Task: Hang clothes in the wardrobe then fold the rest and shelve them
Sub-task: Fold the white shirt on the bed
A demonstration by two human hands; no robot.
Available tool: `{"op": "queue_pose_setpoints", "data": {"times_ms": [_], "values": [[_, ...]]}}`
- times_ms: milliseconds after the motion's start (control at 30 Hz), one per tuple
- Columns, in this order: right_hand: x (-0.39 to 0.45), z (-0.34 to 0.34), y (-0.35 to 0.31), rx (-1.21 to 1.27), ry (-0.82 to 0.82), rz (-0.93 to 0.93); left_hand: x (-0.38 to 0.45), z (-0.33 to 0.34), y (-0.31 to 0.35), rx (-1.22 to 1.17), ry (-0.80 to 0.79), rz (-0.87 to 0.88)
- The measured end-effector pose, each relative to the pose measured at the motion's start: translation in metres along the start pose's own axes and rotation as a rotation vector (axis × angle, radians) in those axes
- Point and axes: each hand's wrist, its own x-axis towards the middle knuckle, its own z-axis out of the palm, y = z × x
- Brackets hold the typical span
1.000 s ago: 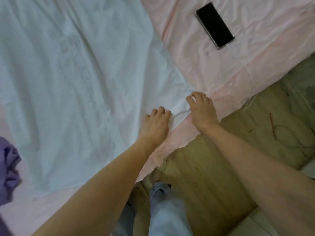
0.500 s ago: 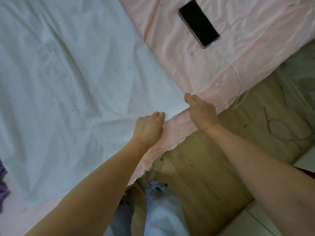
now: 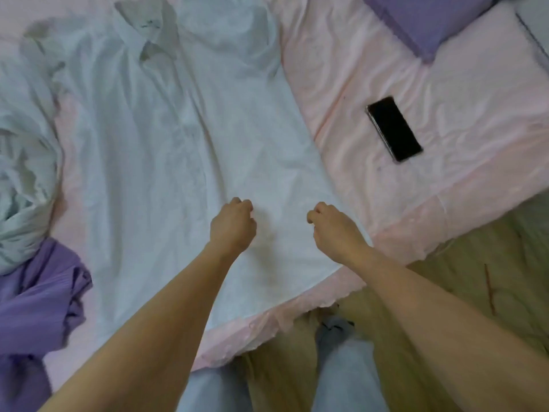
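A white collared shirt (image 3: pixel 178 150) lies spread flat on the pink bed sheet (image 3: pixel 350 72), collar at the far end and hem at the near bed edge. My left hand (image 3: pixel 233 226) hovers over the lower part of the shirt with its fingers curled in. My right hand (image 3: pixel 334 228) is beside it near the shirt's right edge, thumb and fingers curled together. No fabric is raised or bunched in either hand. A crumpled pale garment (image 3: pixel 23 179) and a purple garment (image 3: pixel 38 304) lie at the left.
A black phone (image 3: pixel 393 128) lies on the sheet to the right of the shirt. A purple pillow (image 3: pixel 424 19) sits at the far right. The wooden floor (image 3: pixel 475 263) and my legs in jeans (image 3: pixel 344 367) are below the bed edge.
Both hands gripped the shirt's hem corner at the bed edge and tugged it. Now they are off the hem and over the shirt's lower part. The view has pulled back.
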Motion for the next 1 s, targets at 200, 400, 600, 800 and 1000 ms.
{"op": "queue_pose_setpoints", "data": {"times_ms": [200,400,600,800,1000], "values": [[0.079,-0.025,-0.038,0.066,-0.032,-0.249,0.024,-0.018,-0.041,-0.272,0.209,-0.478],[0.221,-0.045,-0.096,-0.066,0.107,-0.597,0.068,-0.015,-0.069,-0.387,0.326,-0.605],[0.312,-0.054,-0.160,-0.336,0.147,-0.752,0.103,-0.021,-0.074,-0.421,0.258,-0.565],[0.352,-0.056,-0.172,-0.606,0.037,-0.807,0.106,-0.003,-0.077,-0.420,0.155,-0.580],[0.356,-0.059,-0.176,-0.307,0.114,-0.801,0.100,-0.007,-0.088,-0.579,0.159,-0.612]]}}
